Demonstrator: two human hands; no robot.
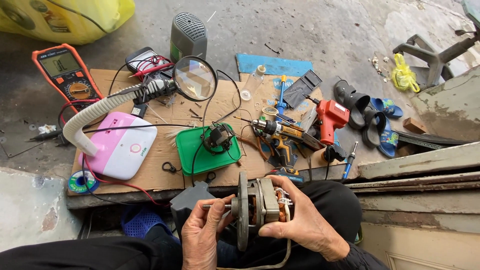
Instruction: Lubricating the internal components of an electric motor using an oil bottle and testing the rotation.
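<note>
Head view: we hold a small electric motor [260,204] over our lap at the near edge of the scene, its shaft pointing left. Our right hand [300,225] is closed around the motor's right end, where the copper windings and white wires show, with the thumb along the near side. Our left hand [202,235] pinches the thin metal shaft [215,205] between thumb and fingertips, just left of the round end plate. Just beyond the motor, a grey plastic housing [187,200] sits at the near edge of a sheet of cardboard [160,165] laid on the concrete floor. On the cardboard, a green tray [197,150] holds a small black part wrapped in wires. To its left stands a pink and white lamp base [122,147] with a flexible white neck that carries a magnifying glass [195,78]. Farther left lies an orange multimeter [67,72]. To the right of the tray lie a cordless drill [280,132] and a red soldering gun [330,117], and beyond them, well apart, blue and black sandals [370,117].
</note>
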